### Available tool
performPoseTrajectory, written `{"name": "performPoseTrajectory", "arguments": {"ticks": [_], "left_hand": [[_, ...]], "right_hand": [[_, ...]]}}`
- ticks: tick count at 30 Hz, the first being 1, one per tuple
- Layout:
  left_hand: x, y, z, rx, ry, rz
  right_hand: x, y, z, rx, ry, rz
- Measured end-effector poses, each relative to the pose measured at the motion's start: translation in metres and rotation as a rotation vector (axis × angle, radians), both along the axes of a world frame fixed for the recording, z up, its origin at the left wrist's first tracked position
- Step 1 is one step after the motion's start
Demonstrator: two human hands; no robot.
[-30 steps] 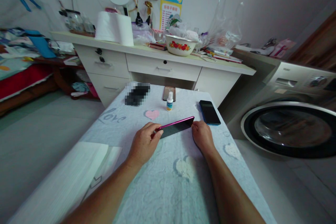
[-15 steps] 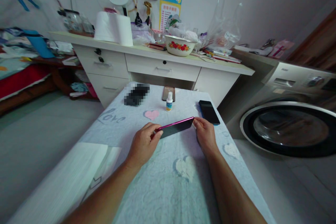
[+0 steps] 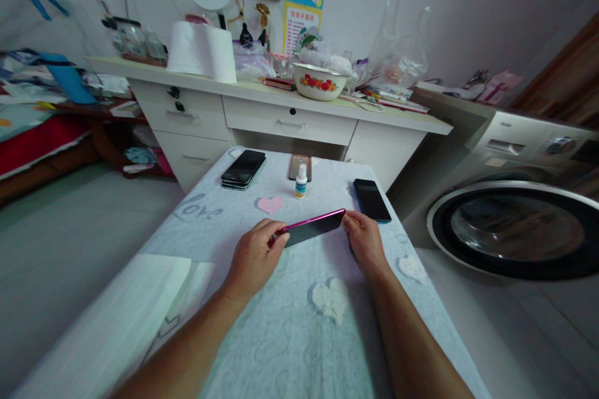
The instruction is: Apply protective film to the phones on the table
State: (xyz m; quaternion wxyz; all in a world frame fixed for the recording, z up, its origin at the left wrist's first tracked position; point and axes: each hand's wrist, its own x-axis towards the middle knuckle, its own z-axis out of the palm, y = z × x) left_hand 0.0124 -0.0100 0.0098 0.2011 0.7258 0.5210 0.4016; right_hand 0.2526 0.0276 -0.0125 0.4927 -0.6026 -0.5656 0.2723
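A smartphone (image 3: 316, 229) with a bright pink edge and a dark screen is held sideways and tilted above the cloth. My left hand (image 3: 256, 255) pinches its left end between thumb and fingers. At the other end, my right hand (image 3: 365, 238) grips the corner. Just beyond the phone stands a small white spray bottle (image 3: 301, 182) with a blue and yellow label. Behind the bottle lies a brownish phone case (image 3: 300, 167). A dark phone with a blue edge (image 3: 372, 200) rests beyond my right hand. Several stacked phones (image 3: 243, 168) lie at the far left.
A pale blue patterned cloth (image 3: 281, 336) covers the table. Against the wall, a white desk (image 3: 187, 113) carries a flowered bowl (image 3: 321, 82), a paper roll (image 3: 221, 55) and plastic bags. To the right stands a washing machine (image 3: 508, 137); a bed edge (image 3: 42, 143) shows at left.
Both hands and the pink-edged phone have barely moved. The stacked phones at the far left, pixelated earlier, now show clearly.
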Motion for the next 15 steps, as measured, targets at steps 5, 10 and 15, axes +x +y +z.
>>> {"name": "performPoseTrajectory", "arguments": {"ticks": [5,10,15], "left_hand": [[0.0002,0.0004,-0.0004,0.021,0.017,0.0],[-0.0004,0.001,-0.0011,0.065,0.041,0.004],[-0.0007,0.0003,-0.0018,0.07,0.0,-0.003]], "right_hand": [[0.0028,-0.0001,-0.0001,-0.033,-0.248,-0.01],[0.0011,-0.0006,0.0012,-0.022,-0.172,-0.003],[0.0009,0.0007,0.0012,0.023,-0.104,-0.023]]}}
